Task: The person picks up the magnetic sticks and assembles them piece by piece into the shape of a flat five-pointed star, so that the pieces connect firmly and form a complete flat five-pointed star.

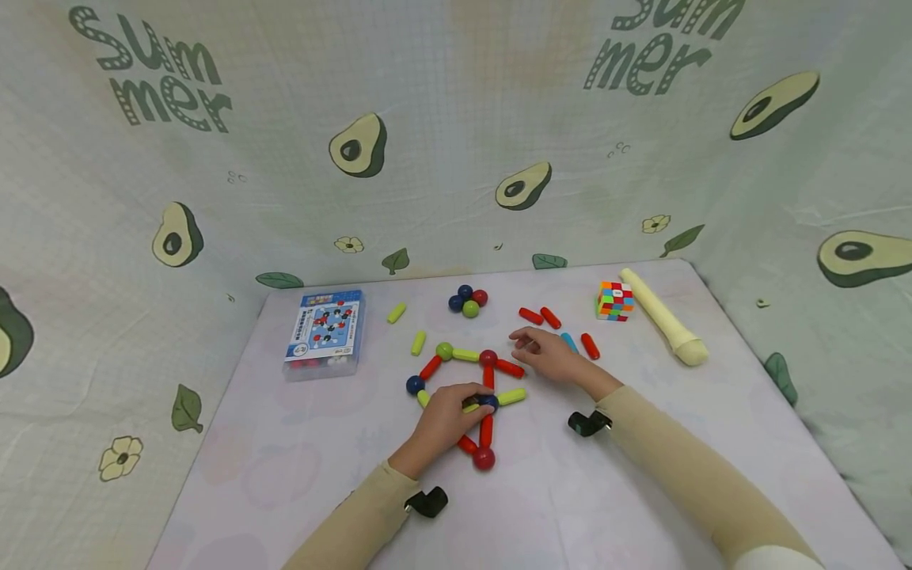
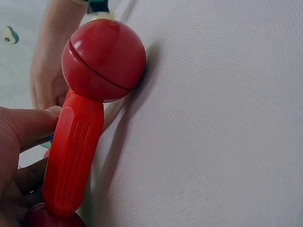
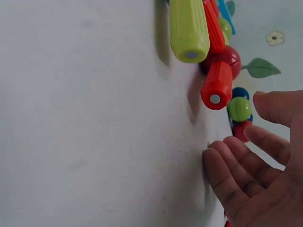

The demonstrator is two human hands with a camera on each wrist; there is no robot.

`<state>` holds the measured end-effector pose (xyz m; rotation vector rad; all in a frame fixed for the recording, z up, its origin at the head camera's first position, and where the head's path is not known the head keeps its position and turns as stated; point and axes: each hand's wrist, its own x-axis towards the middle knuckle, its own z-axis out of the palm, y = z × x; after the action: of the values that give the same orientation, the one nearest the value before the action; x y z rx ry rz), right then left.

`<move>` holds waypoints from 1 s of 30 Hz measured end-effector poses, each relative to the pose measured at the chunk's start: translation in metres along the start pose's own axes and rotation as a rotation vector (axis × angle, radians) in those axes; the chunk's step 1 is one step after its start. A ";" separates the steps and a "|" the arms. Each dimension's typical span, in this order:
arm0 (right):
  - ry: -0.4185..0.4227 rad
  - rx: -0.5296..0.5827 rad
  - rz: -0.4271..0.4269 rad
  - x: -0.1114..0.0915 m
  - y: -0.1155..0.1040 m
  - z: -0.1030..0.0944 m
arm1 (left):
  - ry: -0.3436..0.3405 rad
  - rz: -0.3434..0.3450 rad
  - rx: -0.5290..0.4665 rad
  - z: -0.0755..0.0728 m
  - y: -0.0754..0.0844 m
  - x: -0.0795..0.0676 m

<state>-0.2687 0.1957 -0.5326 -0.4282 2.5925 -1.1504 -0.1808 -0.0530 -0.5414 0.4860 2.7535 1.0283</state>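
On the table lies a linked frame of magnetic rods and balls. My left hand [image 1: 443,418] reaches over it and pinches a dark blue ball [image 1: 489,402] between thumb and fingers. A yellow-green rod [image 1: 512,397] sticks out rightward from that ball. Below it, a red rod [image 1: 486,432] runs to a red ball [image 1: 484,459], seen large in the left wrist view. Right of the upper red ball [image 1: 488,359] juts another red rod [image 3: 218,85] with its end free. My right hand [image 1: 547,354] is just beyond that end, fingers loosely bent, nothing in them.
Several balls [image 1: 470,309] sit grouped at the back. Loose red rods [image 1: 590,346] and a blue rod [image 1: 568,341] lie by the right hand, yellow-green rods [image 1: 418,343] farther left. A boxed set [image 1: 324,332] is at left; a puzzle cube [image 1: 615,301] and pale yellow tube [image 1: 663,317] at right.
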 end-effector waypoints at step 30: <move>0.125 -0.274 -0.064 0.126 -0.023 0.001 | 0.015 0.000 0.013 0.000 0.000 0.000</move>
<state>-0.3802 0.1330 -0.5322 -0.5151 2.8778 -0.8672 -0.1803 -0.0530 -0.5414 0.4823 2.7748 1.0180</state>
